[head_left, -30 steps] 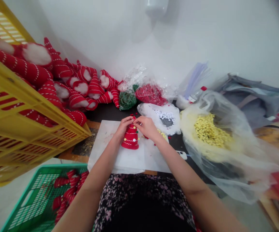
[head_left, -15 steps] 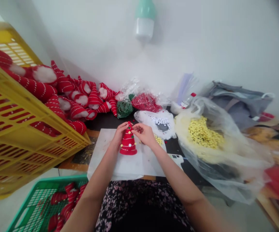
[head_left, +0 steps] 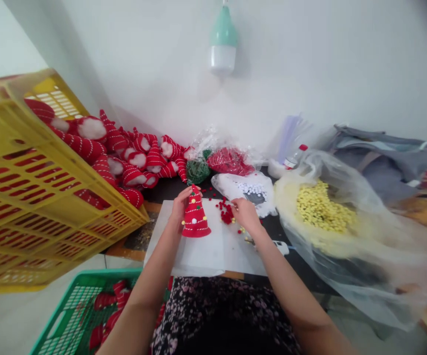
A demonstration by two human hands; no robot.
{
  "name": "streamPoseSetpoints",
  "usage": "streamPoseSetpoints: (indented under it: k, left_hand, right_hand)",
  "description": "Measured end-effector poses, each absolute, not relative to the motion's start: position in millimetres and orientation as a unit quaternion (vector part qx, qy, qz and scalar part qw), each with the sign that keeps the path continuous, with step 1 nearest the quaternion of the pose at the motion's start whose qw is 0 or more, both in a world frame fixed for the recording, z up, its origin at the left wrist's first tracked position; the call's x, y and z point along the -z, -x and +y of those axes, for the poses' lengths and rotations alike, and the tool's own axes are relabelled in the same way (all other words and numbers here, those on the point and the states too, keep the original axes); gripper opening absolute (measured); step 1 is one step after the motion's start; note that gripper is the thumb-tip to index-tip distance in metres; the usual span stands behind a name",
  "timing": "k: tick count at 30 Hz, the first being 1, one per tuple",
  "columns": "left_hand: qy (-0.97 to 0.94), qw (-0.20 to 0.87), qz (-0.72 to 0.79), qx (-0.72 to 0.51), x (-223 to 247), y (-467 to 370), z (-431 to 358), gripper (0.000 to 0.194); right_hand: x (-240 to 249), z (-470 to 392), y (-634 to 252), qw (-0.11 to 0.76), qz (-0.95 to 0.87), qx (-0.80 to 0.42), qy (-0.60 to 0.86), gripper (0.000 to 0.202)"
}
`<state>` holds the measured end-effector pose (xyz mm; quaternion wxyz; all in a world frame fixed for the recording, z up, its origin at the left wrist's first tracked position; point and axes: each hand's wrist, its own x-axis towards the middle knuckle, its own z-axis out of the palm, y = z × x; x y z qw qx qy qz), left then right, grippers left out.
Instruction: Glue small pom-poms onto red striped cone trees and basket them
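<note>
The left hand [head_left: 179,206] grasps the red cone [head_left: 194,219] over the white sheet [head_left: 202,256], which spans the room between cone and front edge of the tabletop [head_left: 272,226]. The right hand [head_left: 246,213] is beside the red pompoms [head_left: 225,211], its grip's contents indiscernible. A yellow crate [head_left: 60,227] bounds the left, a plastic bag [head_left: 376,246] the right.
</note>
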<state>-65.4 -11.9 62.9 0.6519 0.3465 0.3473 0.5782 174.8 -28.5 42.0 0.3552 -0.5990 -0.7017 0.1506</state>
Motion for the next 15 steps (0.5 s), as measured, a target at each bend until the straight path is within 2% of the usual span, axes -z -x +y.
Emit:
streamPoseSetpoints:
  k: [7,11,15]
  left_hand:
    - [-0.222,0.653,0.389,-0.61,-61.8,120.1,-76.5,0.03]
    - [-0.142,0.656,0.429,-0.605,-23.1,156.7,-169.4,0.027]
    - [-0.019,0.59,0.556,-0.585,27.5,198.5,-261.4,0.021]
  right_hand:
    - [-35.9,-51.8,-199.9,0.362,-0.718,-0.179,0.567,0.027]
    - [-30.2,-74.6,-231.4,0.398,-0.688,-0.224,0.564,0.037]
    - [-17.6,-101.3,-270.2,0.386,-0.656,-0.225,0.608,0.038]
